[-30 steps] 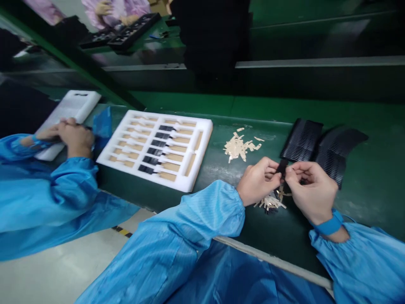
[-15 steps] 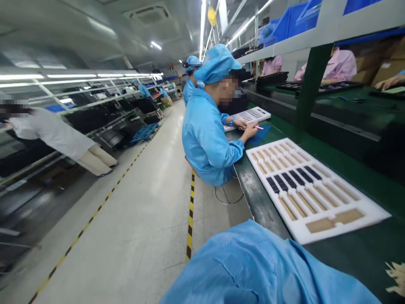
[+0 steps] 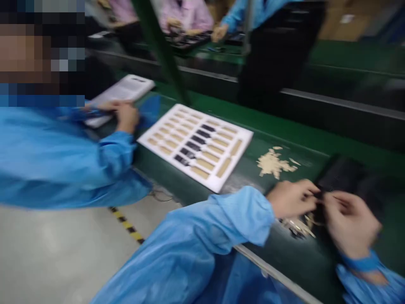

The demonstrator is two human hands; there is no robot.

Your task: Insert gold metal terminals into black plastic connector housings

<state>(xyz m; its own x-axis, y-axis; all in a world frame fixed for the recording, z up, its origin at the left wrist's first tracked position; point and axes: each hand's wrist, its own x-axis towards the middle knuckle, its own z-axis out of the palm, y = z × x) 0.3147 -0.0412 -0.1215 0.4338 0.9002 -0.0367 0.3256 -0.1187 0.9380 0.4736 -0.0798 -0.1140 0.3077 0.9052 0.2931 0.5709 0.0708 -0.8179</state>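
Observation:
Over the green bench at the right, my left hand (image 3: 294, 198) and my right hand (image 3: 351, 221) almost meet, fingers bent into pinches. Whatever sits between the fingertips is blurred and too small to name. Just behind them lies a dark, blurred object (image 3: 341, 173). Below my left hand is a small heap of pale and dark bits (image 3: 297, 228). A pile of cream-coloured slips (image 3: 274, 164) lies farther back. To the left, a white foam tray (image 3: 218, 183) has tan slots, and one row holds several black parts (image 3: 198, 141).
A co-worker's blue sleeve (image 3: 63, 160) and hand (image 3: 126, 116) are close on the left, beside another white tray (image 3: 142, 82) and a blue sheet (image 3: 151, 110). A green post (image 3: 161, 50) rises behind the trays. Other people work across the bench.
My view has swung to the right and down. Both my hands and the bench in front of them are now visible, while earlier only my sleeve showed.

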